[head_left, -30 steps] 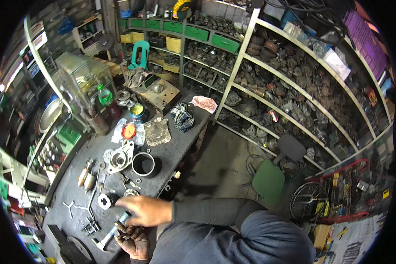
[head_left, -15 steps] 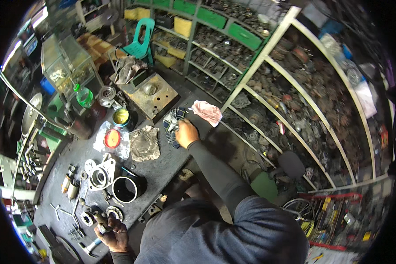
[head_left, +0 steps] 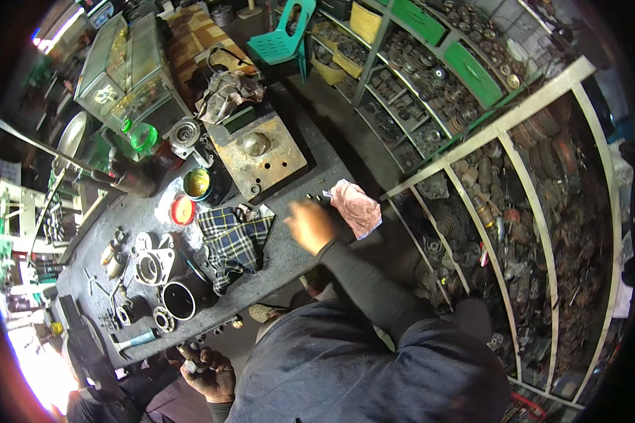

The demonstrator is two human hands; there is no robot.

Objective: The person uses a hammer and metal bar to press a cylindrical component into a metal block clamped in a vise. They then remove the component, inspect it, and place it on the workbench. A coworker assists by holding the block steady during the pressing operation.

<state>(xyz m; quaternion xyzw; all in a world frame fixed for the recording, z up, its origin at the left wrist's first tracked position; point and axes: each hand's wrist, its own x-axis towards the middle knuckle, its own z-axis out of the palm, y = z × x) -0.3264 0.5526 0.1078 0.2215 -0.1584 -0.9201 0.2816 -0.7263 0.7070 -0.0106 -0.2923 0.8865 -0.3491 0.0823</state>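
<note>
My right hand (head_left: 312,227) reaches over the far right part of the workbench, smeared by motion, so its fingers are unclear. Just beyond it lie a few small dark parts (head_left: 316,199). On its left a dark plaid cloth (head_left: 234,240) is spread loosely on the bench. My left hand (head_left: 215,377) is closed around a small cylindrical metal part (head_left: 192,361), low beside the bench's front edge. Near the cloth sit a dark open cylinder housing (head_left: 180,300), a cast metal end housing (head_left: 155,266) and a metal ring (head_left: 164,319).
A hammer (head_left: 135,340) lies near the front edge. Farther back are a rusty metal block (head_left: 259,156), a tin of yellow grease (head_left: 197,185) and a green bottle (head_left: 143,136). A pink cloth (head_left: 357,207) lies at the right edge, before parts shelves (head_left: 466,173).
The plaid cloth, bunched under my right hand before, now lies spread farther left, over where the crumpled brown sheet was. My right hand is off it. My left hand has moved off the bench top.
</note>
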